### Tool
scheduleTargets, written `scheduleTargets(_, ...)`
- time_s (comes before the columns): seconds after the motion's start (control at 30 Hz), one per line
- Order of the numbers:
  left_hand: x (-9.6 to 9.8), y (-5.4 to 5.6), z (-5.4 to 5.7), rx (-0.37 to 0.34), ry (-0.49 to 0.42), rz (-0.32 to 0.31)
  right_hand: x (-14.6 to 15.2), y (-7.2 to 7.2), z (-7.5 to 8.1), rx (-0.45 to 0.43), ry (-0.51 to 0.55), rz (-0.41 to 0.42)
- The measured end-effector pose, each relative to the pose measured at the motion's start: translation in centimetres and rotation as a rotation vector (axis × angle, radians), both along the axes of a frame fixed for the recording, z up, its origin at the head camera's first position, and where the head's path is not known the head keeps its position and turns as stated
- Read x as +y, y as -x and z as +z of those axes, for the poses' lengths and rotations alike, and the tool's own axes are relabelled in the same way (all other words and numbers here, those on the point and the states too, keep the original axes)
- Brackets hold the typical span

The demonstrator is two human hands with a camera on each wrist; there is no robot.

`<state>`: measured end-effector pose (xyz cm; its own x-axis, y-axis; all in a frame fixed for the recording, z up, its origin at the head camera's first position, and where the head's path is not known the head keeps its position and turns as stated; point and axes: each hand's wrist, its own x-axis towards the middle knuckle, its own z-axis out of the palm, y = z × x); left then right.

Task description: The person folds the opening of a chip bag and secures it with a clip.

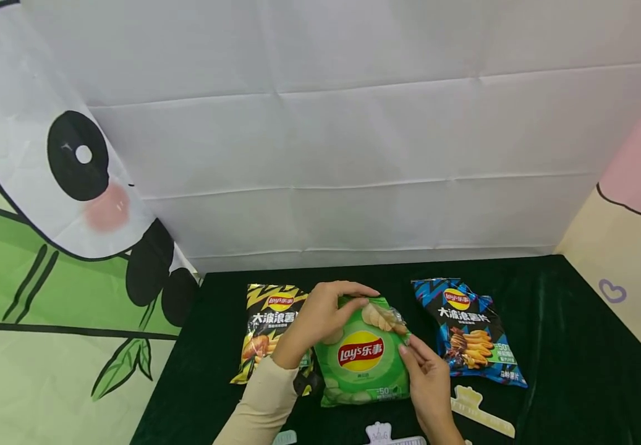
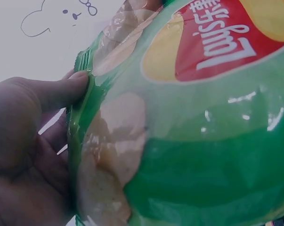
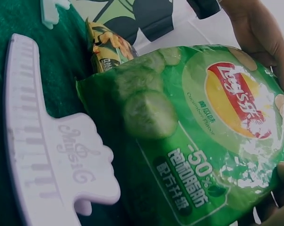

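Note:
A green Lay's potato chip bag (image 1: pixel 361 364), cucumber flavour, is held tilted up between both hands over the dark green cloth. My left hand (image 1: pixel 326 309) pinches its top edge, thumb on the front, as the left wrist view also shows on the bag's crimped seam (image 2: pixel 83 61). At the bag's right side, my right hand (image 1: pixel 431 383) grips the upper edge with thumb and fingers. A black-and-yellow chip bag (image 1: pixel 264 327) lies partly hidden behind the left hand and forearm. To the right lies a blue-and-black chip bag (image 1: pixel 467 334).
A pale purple keyboard-shaped clip (image 3: pixel 80 155) lies in front of the green bag. A cream clip (image 1: pixel 481 413) lies right of the right hand, and a mint clip (image 1: pixel 285 437) is cut off at the bottom. White fabric (image 1: pixel 353 142) rises behind the table.

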<state>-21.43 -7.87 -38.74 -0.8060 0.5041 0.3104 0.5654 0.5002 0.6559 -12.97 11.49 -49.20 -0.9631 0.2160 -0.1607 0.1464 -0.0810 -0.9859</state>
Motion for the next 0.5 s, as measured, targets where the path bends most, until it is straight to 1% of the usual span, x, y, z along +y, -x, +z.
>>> scheduleTargets(0.1, -0.13, 0.09, -0.04, -0.016, -0.009, -0.006, 0.13, 0.01, -0.10, 0.009, -0.031, 0.012)
scheduleTargets(0.27, -0.50, 0.36, -0.09, -0.017, -0.006, -0.003, 0.12, 0.11, -0.45, 0.053, -0.038, 0.016)
scheduleTargets(0.37, -0.62, 0.54, -0.18, -0.016, -0.006, 0.000, 0.10, 0.02, -0.51, 0.075, -0.032, 0.008)
scheduleTargets(0.5, -0.39, 0.63, -0.22, -0.014, -0.002, -0.002, 0.17, 0.10, -0.47, 0.083, -0.036, -0.010)
